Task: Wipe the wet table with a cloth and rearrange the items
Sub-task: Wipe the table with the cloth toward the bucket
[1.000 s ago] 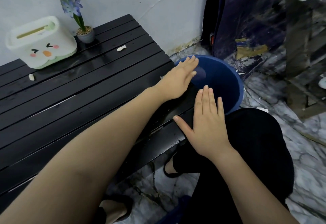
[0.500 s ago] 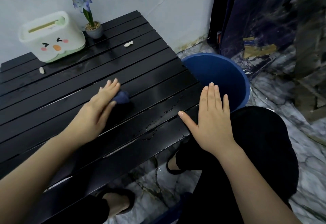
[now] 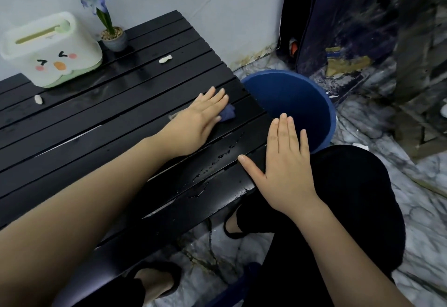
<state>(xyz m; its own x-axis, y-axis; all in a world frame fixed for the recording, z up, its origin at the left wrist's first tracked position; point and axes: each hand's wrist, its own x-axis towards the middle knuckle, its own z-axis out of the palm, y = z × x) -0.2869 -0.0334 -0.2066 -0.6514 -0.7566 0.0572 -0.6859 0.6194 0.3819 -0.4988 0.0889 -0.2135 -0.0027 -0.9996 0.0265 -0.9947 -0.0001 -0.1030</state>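
My left hand [image 3: 198, 118] lies flat with straight fingers on a small dark blue cloth [image 3: 228, 113], pressing it onto the black slatted table [image 3: 96, 122] near its right end. Most of the cloth is hidden under the palm. My right hand [image 3: 286, 159] rests flat, fingers straight, on the table's near right corner. Water drops [image 3: 217, 159] glisten on the slats between the two hands. At the back left stand a white and green tissue box with a duck face [image 3: 48, 50] and a small potted purple flower [image 3: 113, 38].
A blue bucket [image 3: 324, 110] stands on the marble floor just past the table's right end. Two small white scraps [image 3: 165, 59] [image 3: 38, 99] lie on the slats. My knees in black clothing and my sandalled feet are under the near edge. A wall runs behind the table.
My left hand slid the cloth from the bucket's rim leftwards to the middle of the table, then back right toward the end. My right hand has stayed on the corner.
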